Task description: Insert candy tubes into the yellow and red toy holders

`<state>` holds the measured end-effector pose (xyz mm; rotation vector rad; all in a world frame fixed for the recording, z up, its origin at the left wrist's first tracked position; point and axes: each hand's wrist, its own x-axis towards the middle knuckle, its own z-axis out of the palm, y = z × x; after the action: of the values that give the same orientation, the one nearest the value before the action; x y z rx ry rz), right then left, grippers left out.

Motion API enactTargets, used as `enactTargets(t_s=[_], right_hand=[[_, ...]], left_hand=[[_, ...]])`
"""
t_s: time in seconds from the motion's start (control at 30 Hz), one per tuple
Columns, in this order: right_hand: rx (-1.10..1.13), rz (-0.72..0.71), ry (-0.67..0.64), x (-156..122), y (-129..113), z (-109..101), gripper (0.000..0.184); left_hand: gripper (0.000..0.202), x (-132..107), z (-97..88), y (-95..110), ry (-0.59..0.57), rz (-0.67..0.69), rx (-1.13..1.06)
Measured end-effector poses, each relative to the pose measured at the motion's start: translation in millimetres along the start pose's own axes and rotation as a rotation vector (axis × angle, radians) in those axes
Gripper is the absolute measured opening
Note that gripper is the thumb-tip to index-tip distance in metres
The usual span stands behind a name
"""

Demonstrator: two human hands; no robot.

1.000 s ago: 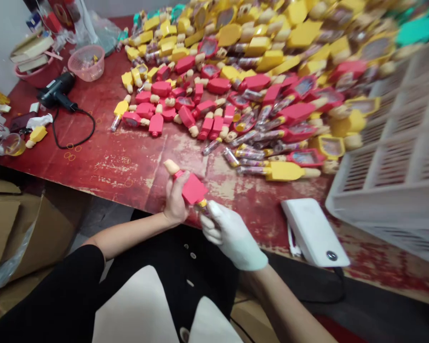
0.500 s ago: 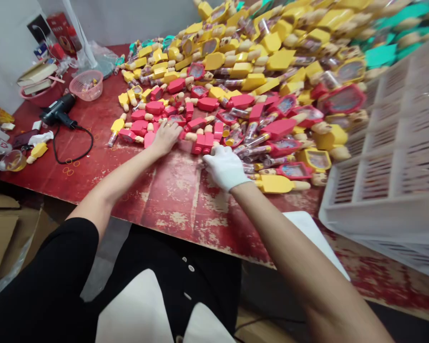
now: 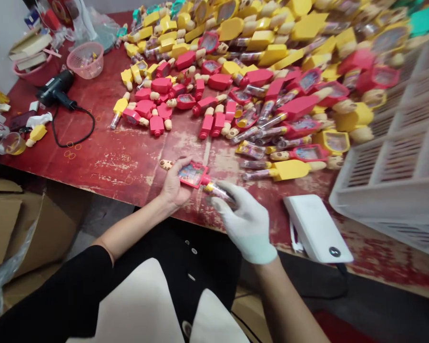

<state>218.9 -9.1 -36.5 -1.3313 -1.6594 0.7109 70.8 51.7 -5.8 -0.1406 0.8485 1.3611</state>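
Observation:
My left hand, bare, is closed around a red plastic toy with a picture window facing up and a spotted tan head at its left end. From the toy's right end sticks a clear tube with a yellow band and small contents. Around that tube curl the thumb and fingers of my right hand, which wears a white glove. Both hands are over the table's front edge. Beyond them lie loose red toys without tubes, and a yellow toy with a tube attached.
A big heap of yellow toys covers the back. At right stand a white slatted crate and a white power bank with a cable. On the left are a heat gun, a pink basket and small yellow rings.
Both hands have come back from the red toys towards the table's front edge. They now hold a red toy with a tube between them. The view has shifted, showing the power bank.

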Motion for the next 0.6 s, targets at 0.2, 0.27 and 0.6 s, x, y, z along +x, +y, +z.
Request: enactTargets(t_s=[0.2, 0.27, 0.6], right_hand=[[-0.687, -0.485, 0.005, -14, -15, -21, 0.041], [-0.732, -0.571, 0.004, -17, -26, -27, 0.041], [-0.412, -0.516, -0.083, -14, -66, -37, 0.025]], left_hand=[[0.016, -37, -2.9, -8, 0.080, -0.037, 0.056], [0.017, -53, -3.7, -10, 0.088, -0.007, 0.051], [0.012, -89, -5.2, -2, -0.048, 0.178, 0.070]])
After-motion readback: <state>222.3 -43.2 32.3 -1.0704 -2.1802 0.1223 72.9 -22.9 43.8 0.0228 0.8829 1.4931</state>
